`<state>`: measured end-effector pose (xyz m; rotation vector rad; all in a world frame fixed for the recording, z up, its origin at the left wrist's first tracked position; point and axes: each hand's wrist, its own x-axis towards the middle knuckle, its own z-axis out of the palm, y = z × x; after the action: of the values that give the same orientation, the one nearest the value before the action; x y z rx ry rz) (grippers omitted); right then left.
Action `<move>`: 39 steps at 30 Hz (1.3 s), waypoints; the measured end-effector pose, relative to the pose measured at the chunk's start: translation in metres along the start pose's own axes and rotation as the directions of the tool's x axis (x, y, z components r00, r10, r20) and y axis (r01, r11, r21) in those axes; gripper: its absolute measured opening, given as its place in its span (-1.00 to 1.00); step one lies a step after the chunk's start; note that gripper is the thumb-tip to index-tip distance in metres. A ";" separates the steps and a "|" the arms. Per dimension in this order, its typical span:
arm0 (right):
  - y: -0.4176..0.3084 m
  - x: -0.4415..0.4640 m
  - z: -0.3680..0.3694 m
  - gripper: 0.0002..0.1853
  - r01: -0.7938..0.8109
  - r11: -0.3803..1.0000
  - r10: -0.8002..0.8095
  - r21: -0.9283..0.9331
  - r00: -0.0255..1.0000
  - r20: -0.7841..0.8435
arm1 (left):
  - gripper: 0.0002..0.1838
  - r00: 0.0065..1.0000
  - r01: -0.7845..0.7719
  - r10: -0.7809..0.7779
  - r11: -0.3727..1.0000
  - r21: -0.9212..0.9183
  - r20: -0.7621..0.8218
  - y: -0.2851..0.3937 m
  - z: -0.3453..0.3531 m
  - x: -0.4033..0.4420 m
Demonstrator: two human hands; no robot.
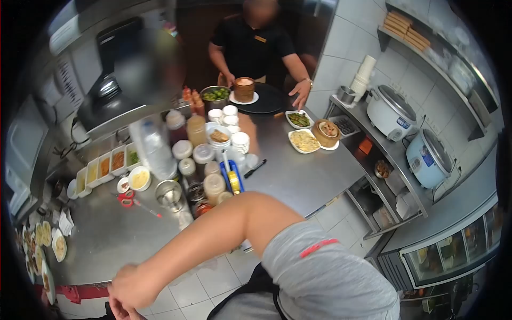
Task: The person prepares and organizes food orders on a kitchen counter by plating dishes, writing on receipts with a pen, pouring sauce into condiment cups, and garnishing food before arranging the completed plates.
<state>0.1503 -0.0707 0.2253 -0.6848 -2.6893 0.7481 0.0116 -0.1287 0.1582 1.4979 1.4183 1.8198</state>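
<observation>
Food dishes (60, 246) line the left end of the steel counter (106, 242); the right hand (130, 289) is near its front edge (finger grip: cannot tell); bottles (197, 130) crowd its middle, a co-worker (250, 53) stands behind it, rice cookers (388, 114) right of it

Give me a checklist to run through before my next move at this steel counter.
1. Bare right hand free: cannot tell; its fingers are not clearly shown.
2. Red-handled scissors clear of that hand: ok, apart from it on the grey steel counter.
3. White oblong food dish clear of that hand: ok, near the counter's left end.
4. Slim black pen put away: not ok, lying loose.
5. Brown cylindrical container on its round white plate: ok.
</observation>
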 end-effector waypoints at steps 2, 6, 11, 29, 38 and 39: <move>0.015 -0.095 -0.059 -0.81 -0.072 0.996 0.076 0.046 0.993 -0.091 | -0.78 0.996 -0.030 0.036 0.997 -0.072 0.087 0.039 0.034 -0.017; 0.094 -0.324 -0.151 -0.75 -0.212 0.974 0.141 -0.086 0.852 -0.504 | -0.74 0.934 0.113 -0.013 0.959 -0.261 0.356 0.051 0.087 -0.050; 0.204 -0.637 -0.205 -0.77 -0.862 0.506 0.710 -0.033 0.437 -0.552 | -0.72 0.792 0.147 -0.156 0.987 0.064 0.590 0.099 0.183 -0.100; 0.532 -0.856 -0.170 -0.80 -0.777 0.432 0.561 0.458 -0.167 -0.811 | -0.69 0.718 0.226 -0.347 0.936 0.269 0.603 0.183 0.348 -0.128; 0.542 -0.887 -0.186 -0.47 -0.627 0.710 0.573 0.322 0.247 -0.782 | -0.66 0.738 0.275 -0.406 0.911 0.309 0.540 0.171 0.311 -0.123; 0.532 -0.881 -0.196 -0.44 -0.486 0.703 0.633 0.518 0.098 -0.768 | -0.66 0.733 0.289 -0.382 0.924 0.251 0.562 0.171 0.303 -0.121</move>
<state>1.1705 -0.0341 -0.0106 -1.5758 -1.2030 0.4096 0.3730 -0.1591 0.2215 1.5657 1.3843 0.9040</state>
